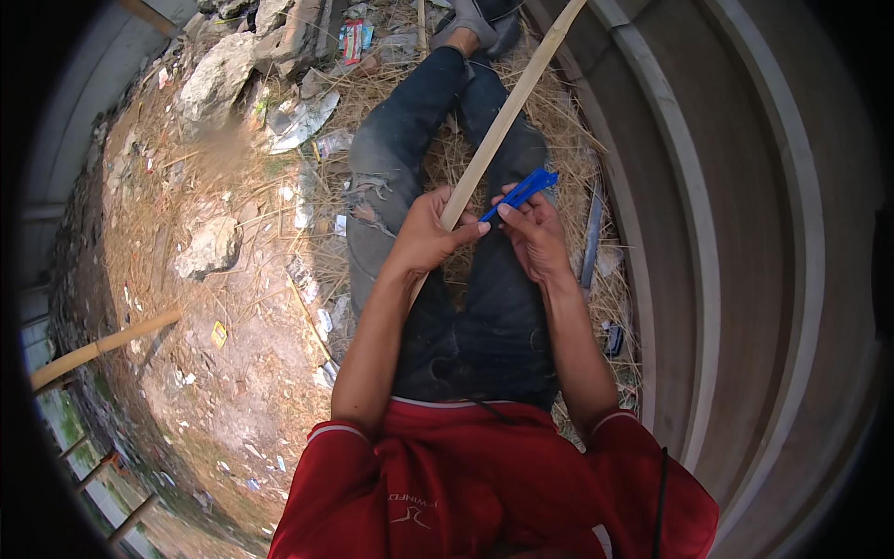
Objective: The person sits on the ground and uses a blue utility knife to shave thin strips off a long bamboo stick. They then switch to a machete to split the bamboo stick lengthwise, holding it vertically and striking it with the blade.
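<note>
A long pale strip of split bamboo or wood slants across my lap, its far end up at the top right. My left hand is closed around it, the strip passing behind the thumb. Between my two hands is a slim blue plastic tool with a slotted, flared end; its kind is unclear. My right hand pinches this tool near its middle. The tool's narrow end reaches my left thumb tip. My legs in dark torn trousers stretch out beneath, crossed at the ankles.
A corrugated wall rises close on my right. Between it and my leg lie a long dark blade-like piece and a small black object. To the left are rocks, litter, straw and a bamboo pole.
</note>
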The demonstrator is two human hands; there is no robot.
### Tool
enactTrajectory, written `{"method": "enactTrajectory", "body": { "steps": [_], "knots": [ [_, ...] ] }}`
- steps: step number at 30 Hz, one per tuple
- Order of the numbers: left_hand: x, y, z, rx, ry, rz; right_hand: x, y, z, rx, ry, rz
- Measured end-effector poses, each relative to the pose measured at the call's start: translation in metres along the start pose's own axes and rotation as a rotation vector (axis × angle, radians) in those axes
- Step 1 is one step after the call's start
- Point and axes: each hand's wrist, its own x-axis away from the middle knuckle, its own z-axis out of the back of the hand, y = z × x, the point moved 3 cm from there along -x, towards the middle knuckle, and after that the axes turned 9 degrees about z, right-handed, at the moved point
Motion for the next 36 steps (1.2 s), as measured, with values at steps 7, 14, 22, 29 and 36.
{"method": "enactTrajectory", "body": {
  "steps": [7, 14, 22, 29, 36],
  "knots": [
    [0.003, 0.014, -0.008, 0.029, -0.037, 0.015, 0.0, -0.015, -0.011, 0.251, -0.023, 0.113],
    [0.004, 0.01, -0.009, 0.081, -0.043, -0.004, -0.006, -0.012, -0.014, 0.303, -0.017, 0.157],
    [0.003, 0.005, -0.013, 0.0, -0.015, -0.012, -0.004, 0.001, -0.006, 0.334, 0.031, 0.094],
    [0.006, 0.0, -0.01, -0.068, -0.008, 0.035, 0.007, -0.069, -0.012, 1.209, 0.062, 0.522],
    [0.009, -0.014, -0.015, 0.047, -0.212, 0.079, -0.003, -0.067, -0.007, 1.461, -0.777, 0.509]
  ]
}}
